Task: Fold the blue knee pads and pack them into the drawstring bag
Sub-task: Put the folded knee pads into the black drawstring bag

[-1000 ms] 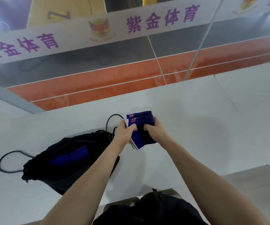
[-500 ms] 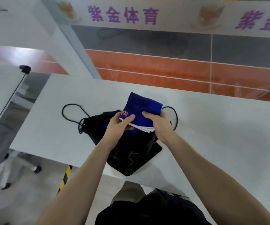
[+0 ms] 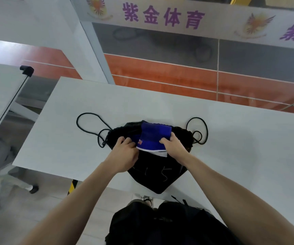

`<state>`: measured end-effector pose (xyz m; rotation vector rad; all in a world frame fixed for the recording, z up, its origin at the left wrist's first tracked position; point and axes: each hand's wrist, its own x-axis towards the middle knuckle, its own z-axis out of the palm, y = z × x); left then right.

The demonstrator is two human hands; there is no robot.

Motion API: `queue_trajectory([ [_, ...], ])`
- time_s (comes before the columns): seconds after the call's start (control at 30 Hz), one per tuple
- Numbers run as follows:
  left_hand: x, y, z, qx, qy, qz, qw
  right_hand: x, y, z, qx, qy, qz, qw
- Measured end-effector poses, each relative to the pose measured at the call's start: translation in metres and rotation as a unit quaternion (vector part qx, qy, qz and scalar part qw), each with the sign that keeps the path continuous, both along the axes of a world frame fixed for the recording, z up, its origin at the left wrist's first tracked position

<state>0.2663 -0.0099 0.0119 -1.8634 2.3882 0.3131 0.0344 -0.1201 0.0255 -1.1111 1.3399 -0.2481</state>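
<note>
Black drawstring bag [image 3: 160,174]: flat on the white table [image 3: 89,121].
Blue knee pad [image 3: 153,137]: folded, over the bag's mouth, hiding part of it.
Right hand [image 3: 174,147]: pinches the pad's right edge.
Left hand [image 3: 125,152]: fingers curled, apparently gripping the bag's rim left of the pad.
Cords [image 3: 89,124]: looped either side of the bag.

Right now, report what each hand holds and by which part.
The right hand pinches the folded blue knee pad at its near right corner; left hand appears to grip the black drawstring bag at its mouth's left edge.
</note>
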Motion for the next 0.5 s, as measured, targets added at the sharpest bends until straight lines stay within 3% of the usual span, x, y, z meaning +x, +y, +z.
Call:
queue_trajectory([
  [0.1,0.013,0.006,-0.001,0.010,0.023,-0.016,1.000,-0.005,0.008,0.001,-0.021,0.050,0.044,0.998],
  [0.27,0.023,-0.004,-0.001,-0.008,0.140,0.034,0.990,-0.018,0.019,0.009,-0.104,0.107,0.201,0.968],
  [0.5,0.027,-0.033,-0.007,0.055,0.098,-0.014,0.994,-0.031,0.023,0.010,-0.125,0.124,0.243,0.954],
])
